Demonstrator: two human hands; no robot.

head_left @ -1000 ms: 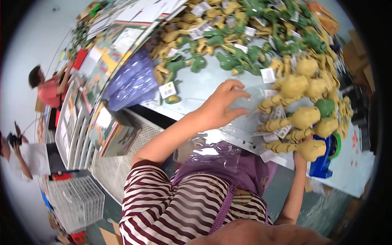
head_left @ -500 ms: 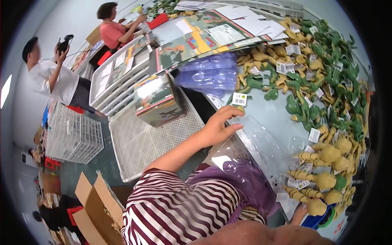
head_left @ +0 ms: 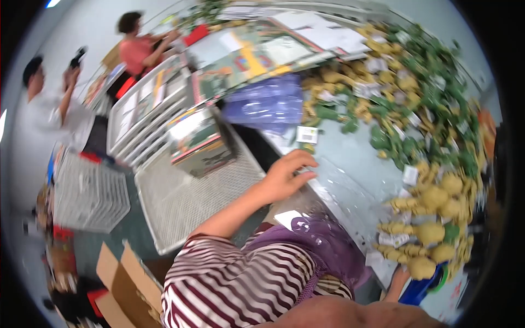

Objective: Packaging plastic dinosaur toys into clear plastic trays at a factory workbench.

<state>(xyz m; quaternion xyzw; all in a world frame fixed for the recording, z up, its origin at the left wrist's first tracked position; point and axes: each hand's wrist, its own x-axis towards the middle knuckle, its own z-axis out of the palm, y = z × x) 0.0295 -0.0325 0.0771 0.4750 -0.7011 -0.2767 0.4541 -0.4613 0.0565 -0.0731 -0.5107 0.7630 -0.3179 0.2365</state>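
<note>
pale table (head_left: 350, 158) across the right half of the frame, heaped along its upper and right rim with green and yellow plush toys (head_left: 432, 136) bearing white tags. grey mesh tray (head_left: 186, 202) at centre left, below the table edge, with a stack of flat printed boxes (head_left: 199, 142) sitting at its upper end. white wire basket (head_left: 90, 194) further left, brown cardboard flaps (head_left: 123, 279) at lower left. two other people at upper left, one in white (head_left: 52, 106), one in a coral top (head_left: 139, 46). purple plastic bags (head_left: 268, 104) folded at upper centre, touching the toy pile. clear plastic sheet (head_left: 339, 191) lying on the table at centre, running down toward the lower right. left hand (head_left: 287, 175) resting flat on the left edge of that clear sheet, fingers spread narrow and slightly curled, gripping nothing. right hand (head_left: 399, 279) at lower right, mostly hidden beside yellow toys; cannot tell how it is set.
</note>
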